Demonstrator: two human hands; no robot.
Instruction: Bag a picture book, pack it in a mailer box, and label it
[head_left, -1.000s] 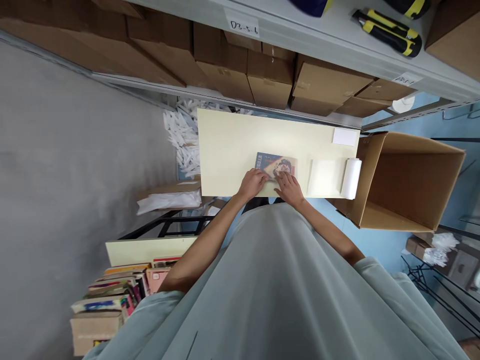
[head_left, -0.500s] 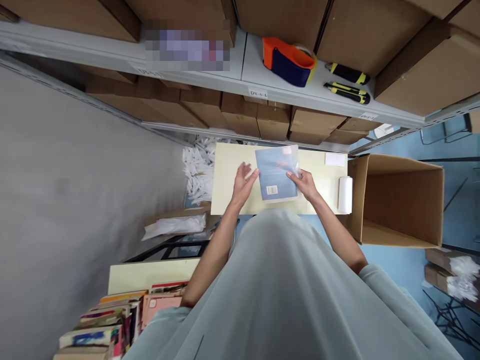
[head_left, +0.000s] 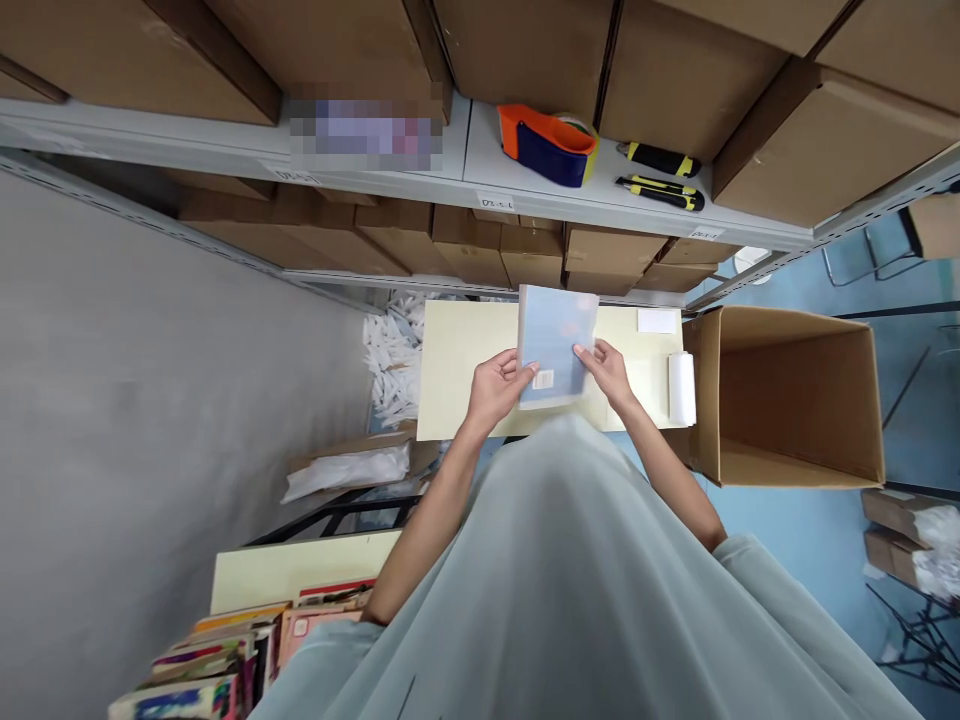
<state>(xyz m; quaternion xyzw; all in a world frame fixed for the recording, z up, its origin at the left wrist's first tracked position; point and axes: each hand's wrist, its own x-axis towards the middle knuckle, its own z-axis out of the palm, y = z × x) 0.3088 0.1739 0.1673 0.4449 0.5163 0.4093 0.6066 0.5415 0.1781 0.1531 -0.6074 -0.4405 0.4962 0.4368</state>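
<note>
A blue book (head_left: pixel 556 335) in a clear plastic sleeve is held up over the pale yellow table (head_left: pixel 465 345). A white barcode label shows low on its left part. My left hand (head_left: pixel 498 388) is closed on the lower left edge, its thumb lying on the cover by the barcode. On the right edge my right hand (head_left: pixel 607 372) grips the book, thumb on the front and fingers behind. The sleeve looks loose along the right side.
A white roll (head_left: pixel 682 389) and a white paper slip (head_left: pixel 656 320) lie at the table's right. Beside it stands an open cardboard box (head_left: pixel 799 470). The shelf above bears a tape dispenser (head_left: pixel 551 150) and cutters (head_left: pixel 661 160). Books (head_left: pixel 202 650) are stacked lower left.
My left hand, open beside the book before, has closed on its left edge. The book has tilted and straightened a little. The camera view has shifted slightly.
</note>
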